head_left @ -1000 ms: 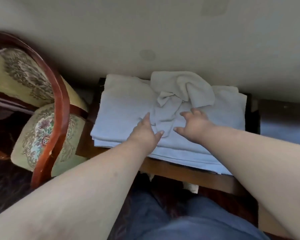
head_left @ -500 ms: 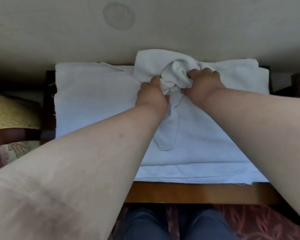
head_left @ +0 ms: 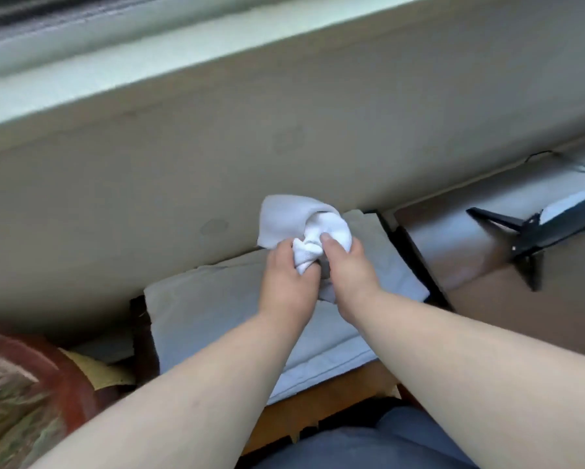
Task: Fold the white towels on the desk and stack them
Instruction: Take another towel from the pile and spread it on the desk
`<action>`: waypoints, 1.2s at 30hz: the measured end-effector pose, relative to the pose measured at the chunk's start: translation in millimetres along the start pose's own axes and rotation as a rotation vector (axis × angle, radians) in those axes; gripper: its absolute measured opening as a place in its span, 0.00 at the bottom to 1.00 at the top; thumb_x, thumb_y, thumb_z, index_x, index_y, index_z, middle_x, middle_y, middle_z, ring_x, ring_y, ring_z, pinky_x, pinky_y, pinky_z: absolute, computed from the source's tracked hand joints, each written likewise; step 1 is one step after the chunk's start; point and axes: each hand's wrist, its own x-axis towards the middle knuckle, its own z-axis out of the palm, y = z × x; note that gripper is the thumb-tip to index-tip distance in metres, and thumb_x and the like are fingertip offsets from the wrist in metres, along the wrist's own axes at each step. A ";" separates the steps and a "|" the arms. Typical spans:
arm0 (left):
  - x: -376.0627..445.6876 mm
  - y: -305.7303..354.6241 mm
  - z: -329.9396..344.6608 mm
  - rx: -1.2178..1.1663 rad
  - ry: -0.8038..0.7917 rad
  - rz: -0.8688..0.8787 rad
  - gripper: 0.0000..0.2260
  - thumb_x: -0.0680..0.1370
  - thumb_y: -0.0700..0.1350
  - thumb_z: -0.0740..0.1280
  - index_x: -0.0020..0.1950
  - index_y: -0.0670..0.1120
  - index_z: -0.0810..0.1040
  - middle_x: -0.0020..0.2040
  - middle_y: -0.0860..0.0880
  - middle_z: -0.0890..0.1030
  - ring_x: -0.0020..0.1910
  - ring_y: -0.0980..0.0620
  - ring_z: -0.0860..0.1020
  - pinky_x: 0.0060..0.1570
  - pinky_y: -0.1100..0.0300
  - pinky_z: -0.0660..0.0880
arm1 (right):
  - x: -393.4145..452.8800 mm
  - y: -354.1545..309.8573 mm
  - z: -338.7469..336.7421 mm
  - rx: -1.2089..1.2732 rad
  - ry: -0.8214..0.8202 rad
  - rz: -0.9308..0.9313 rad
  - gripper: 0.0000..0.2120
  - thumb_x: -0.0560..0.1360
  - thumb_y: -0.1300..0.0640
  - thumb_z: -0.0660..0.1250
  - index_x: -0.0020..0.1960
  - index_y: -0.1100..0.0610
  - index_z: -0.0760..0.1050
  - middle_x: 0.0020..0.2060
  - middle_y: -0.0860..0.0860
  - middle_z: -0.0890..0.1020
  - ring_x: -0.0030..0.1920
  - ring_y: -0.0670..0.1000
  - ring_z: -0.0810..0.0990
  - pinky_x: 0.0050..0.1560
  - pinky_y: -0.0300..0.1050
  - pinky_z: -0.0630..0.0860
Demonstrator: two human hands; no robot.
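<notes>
both hands point(head_left: 318, 269) lifted crumpled towel point(head_left: 304, 228).

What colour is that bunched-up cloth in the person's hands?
White: the crumpled towel is plain, with no pattern, as the head view shows.

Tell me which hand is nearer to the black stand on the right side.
The right hand is nearer to the black stand. It grips the crumpled towel on that side; the left hand grips it farther away.
</notes>
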 end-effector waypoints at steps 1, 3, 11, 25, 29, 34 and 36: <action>-2.3 18.2 -0.6 0.000 -0.026 0.056 0.08 0.69 0.44 0.60 0.42 0.58 0.71 0.41 0.54 0.77 0.38 0.58 0.76 0.31 0.67 0.71 | -9.4 -11.1 -6.6 0.045 0.026 -0.045 0.08 0.77 0.42 0.67 0.54 0.39 0.70 0.49 0.42 0.82 0.45 0.45 0.83 0.35 0.42 0.81; -4.0 53.2 0.9 0.025 -0.094 0.178 0.07 0.70 0.42 0.61 0.41 0.55 0.71 0.37 0.54 0.77 0.33 0.59 0.74 0.28 0.69 0.69 | -26.1 -32.2 -24.0 0.137 0.068 -0.177 0.16 0.77 0.44 0.68 0.61 0.33 0.68 0.43 0.33 0.83 0.41 0.38 0.84 0.32 0.40 0.82; -51.6 165.1 74.3 0.050 -0.345 0.447 0.08 0.71 0.43 0.64 0.46 0.56 0.73 0.41 0.56 0.81 0.34 0.60 0.79 0.30 0.66 0.76 | -106.7 -79.2 -143.2 0.250 0.313 -0.445 0.07 0.67 0.39 0.66 0.44 0.30 0.79 0.49 0.47 0.87 0.52 0.51 0.85 0.59 0.57 0.81; -277.7 280.7 379.7 -0.014 -0.976 0.652 0.05 0.75 0.50 0.70 0.48 0.60 0.78 0.44 0.50 0.85 0.42 0.52 0.85 0.39 0.58 0.82 | -249.3 4.3 -519.8 0.508 0.654 -0.412 0.13 0.73 0.41 0.65 0.57 0.34 0.77 0.49 0.42 0.87 0.51 0.45 0.86 0.58 0.50 0.81; -340.1 317.3 473.1 -0.072 -1.045 0.663 0.08 0.80 0.52 0.64 0.43 0.51 0.78 0.38 0.49 0.83 0.38 0.55 0.83 0.37 0.61 0.78 | -290.1 15.6 -629.1 0.525 0.716 -0.379 0.13 0.70 0.40 0.66 0.54 0.31 0.78 0.48 0.43 0.87 0.50 0.48 0.87 0.56 0.54 0.82; -379.4 359.5 570.2 -0.094 -0.952 0.602 0.19 0.81 0.55 0.55 0.38 0.45 0.74 0.31 0.52 0.78 0.31 0.56 0.77 0.32 0.58 0.74 | -295.0 19.1 -741.6 0.807 0.577 -0.308 0.22 0.75 0.33 0.65 0.64 0.43 0.77 0.54 0.58 0.86 0.54 0.61 0.86 0.55 0.65 0.81; -378.3 371.7 602.7 -0.111 -0.942 0.509 0.17 0.81 0.56 0.57 0.41 0.48 0.77 0.36 0.53 0.84 0.36 0.58 0.82 0.33 0.64 0.75 | -283.3 18.4 -778.4 0.899 0.521 -0.279 0.26 0.78 0.33 0.62 0.69 0.49 0.74 0.56 0.64 0.84 0.55 0.65 0.85 0.53 0.67 0.81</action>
